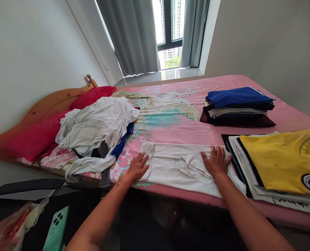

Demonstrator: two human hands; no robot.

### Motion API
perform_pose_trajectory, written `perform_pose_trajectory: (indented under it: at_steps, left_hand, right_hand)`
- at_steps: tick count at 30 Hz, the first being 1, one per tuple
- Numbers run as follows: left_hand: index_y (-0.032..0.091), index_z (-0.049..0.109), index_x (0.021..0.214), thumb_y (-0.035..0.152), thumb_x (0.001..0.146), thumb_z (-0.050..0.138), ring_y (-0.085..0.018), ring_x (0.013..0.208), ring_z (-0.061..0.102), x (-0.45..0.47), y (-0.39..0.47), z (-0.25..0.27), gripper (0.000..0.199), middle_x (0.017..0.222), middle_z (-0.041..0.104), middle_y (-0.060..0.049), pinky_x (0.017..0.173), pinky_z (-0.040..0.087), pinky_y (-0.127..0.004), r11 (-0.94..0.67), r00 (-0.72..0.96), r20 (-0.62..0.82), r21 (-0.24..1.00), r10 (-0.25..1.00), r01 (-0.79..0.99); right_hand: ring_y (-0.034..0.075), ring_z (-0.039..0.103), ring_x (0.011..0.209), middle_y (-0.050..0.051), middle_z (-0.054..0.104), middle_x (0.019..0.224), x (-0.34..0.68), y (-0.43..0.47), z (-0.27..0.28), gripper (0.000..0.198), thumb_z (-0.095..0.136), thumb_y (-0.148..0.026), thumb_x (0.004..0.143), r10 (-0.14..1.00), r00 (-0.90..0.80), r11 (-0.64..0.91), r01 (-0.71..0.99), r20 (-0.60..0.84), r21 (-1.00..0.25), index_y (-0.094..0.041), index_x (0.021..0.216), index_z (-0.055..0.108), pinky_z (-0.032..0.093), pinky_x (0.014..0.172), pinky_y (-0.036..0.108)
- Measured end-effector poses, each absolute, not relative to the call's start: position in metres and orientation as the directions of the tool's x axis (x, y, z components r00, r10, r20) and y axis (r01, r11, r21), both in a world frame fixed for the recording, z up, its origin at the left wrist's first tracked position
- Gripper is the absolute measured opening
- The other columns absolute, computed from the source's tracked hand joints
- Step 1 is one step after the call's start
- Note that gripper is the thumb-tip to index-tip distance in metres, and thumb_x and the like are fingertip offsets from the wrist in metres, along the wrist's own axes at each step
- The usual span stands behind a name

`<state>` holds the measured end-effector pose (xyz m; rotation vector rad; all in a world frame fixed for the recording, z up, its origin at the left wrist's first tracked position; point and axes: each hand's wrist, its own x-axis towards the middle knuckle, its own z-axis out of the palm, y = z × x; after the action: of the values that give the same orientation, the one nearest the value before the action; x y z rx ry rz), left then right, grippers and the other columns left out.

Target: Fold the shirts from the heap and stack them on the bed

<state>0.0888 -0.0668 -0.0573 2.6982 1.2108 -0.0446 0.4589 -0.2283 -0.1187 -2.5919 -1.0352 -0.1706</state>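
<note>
A white shirt (178, 170) lies along the near edge of the bed, with its sides folded inward into a long strip. My left hand (138, 166) rests flat on its left end, fingers stretched out. Near the right end my right hand (216, 161) presses down on the cloth, palm down with fingers spread. Just right of the shirt sits a stack of folded shirts topped by a yellow shirt (280, 160). On the left is a loose heap of clothes, mostly a crumpled white garment (102, 122).
Farther back on the pink bedsheet (168, 134) stands a folded pile under a blue garment (238, 97). Red pillows (92, 96) lean by the wooden headboard (53, 101). At lower left are a green phone (56, 228) and a plastic bag (11, 226). Grey curtains (134, 35) flank the window.
</note>
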Motion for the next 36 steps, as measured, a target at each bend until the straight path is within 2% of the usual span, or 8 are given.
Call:
perform_pose_trajectory:
  at_steps: [4,7,9,13,19,22,30,36]
  left_hand:
    - [0.034,0.040,0.139,0.052,0.086,0.047,-0.028,0.142,0.015,0.094,-0.057,-0.057,0.056,0.154,0.024,-0.003,0.113,0.012,-0.053,-0.705,0.725,-0.106,0.178,0.680,0.687]
    - [0.025,0.027,0.146,0.050,0.090,0.039,-0.024,0.143,0.016,0.106,-0.052,-0.055,0.062,0.154,0.022,-0.008,0.114,0.010,-0.049,-0.638,0.659,-0.104,0.179,0.745,0.749]
    - [0.024,0.023,0.147,0.057,0.086,0.043,-0.026,0.143,0.012,0.112,-0.052,-0.055,0.072,0.155,0.018,-0.010,0.113,0.008,-0.050,-0.598,0.619,-0.152,0.161,0.771,0.785]
    - [0.036,0.033,0.142,0.066,0.078,0.049,-0.031,0.143,0.008,0.116,-0.054,-0.054,0.073,0.157,0.014,-0.007,0.111,0.008,-0.056,-0.615,0.643,-0.206,0.189,0.738,0.766]
    - [0.026,0.018,0.148,0.050,0.093,0.029,-0.022,0.144,0.010,0.126,-0.045,-0.061,0.062,0.156,0.017,-0.007,0.114,0.001,-0.051,-0.537,0.561,-0.099,0.194,0.822,0.821]
    - [0.022,0.020,0.148,0.042,0.094,0.026,-0.019,0.143,0.013,0.138,-0.036,-0.065,0.058,0.155,0.021,-0.008,0.115,0.001,-0.048,-0.496,0.509,-0.054,0.160,0.859,0.854]
    - [0.034,0.023,0.146,0.070,0.080,0.040,-0.029,0.144,0.006,0.154,-0.030,-0.063,0.077,0.157,0.009,-0.007,0.109,-0.003,-0.061,-0.616,0.634,-0.206,0.151,0.745,0.773]
    - [0.028,0.014,0.149,0.062,0.087,0.029,-0.023,0.144,0.004,0.157,-0.032,-0.063,0.071,0.157,0.010,-0.004,0.110,-0.007,-0.058,-0.607,0.626,-0.190,0.154,0.756,0.780]
  right_hand:
    - [0.028,0.011,0.139,0.017,0.027,0.148,0.459,-0.228,-0.117,0.071,0.022,-0.057,0.089,0.651,0.729,-0.677,0.684,0.212,-0.272,-0.009,0.139,0.035,0.002,0.109,0.059]
    - [0.029,0.010,0.139,0.018,0.027,0.148,0.460,-0.228,-0.119,0.071,0.021,-0.057,0.089,0.654,0.728,-0.676,0.684,0.205,-0.274,-0.009,0.140,0.034,0.000,0.109,0.060]
    - [0.028,0.010,0.139,0.017,0.027,0.148,0.460,-0.227,-0.120,0.070,0.021,-0.057,0.089,0.651,0.728,-0.676,0.685,0.216,-0.272,-0.011,0.140,0.033,-0.001,0.109,0.060]
    - [0.027,0.011,0.139,0.016,0.028,0.148,0.460,-0.227,-0.123,0.070,0.022,-0.058,0.089,0.646,0.728,-0.679,0.686,0.231,-0.261,-0.011,0.140,0.034,0.000,0.110,0.059]
    - [0.027,0.011,0.139,0.016,0.028,0.148,0.460,-0.227,-0.124,0.070,0.022,-0.058,0.089,0.646,0.721,-0.676,0.693,0.249,-0.250,-0.011,0.139,0.035,0.001,0.110,0.059]
    - [0.027,0.009,0.140,0.016,0.027,0.148,0.460,-0.227,-0.123,0.069,0.020,-0.057,0.090,0.650,0.718,-0.674,0.696,0.248,-0.247,-0.011,0.139,0.035,0.001,0.109,0.060]
    - [0.027,0.011,0.139,0.016,0.029,0.147,0.461,-0.227,-0.126,0.069,0.024,-0.058,0.090,0.643,0.718,-0.675,0.695,0.266,-0.248,-0.011,0.139,0.036,0.001,0.110,0.059]
    - [0.026,0.014,0.139,0.015,0.031,0.147,0.463,-0.227,-0.127,0.070,0.026,-0.059,0.088,0.639,0.722,-0.672,0.692,0.265,-0.263,-0.012,0.138,0.037,0.002,0.110,0.059]
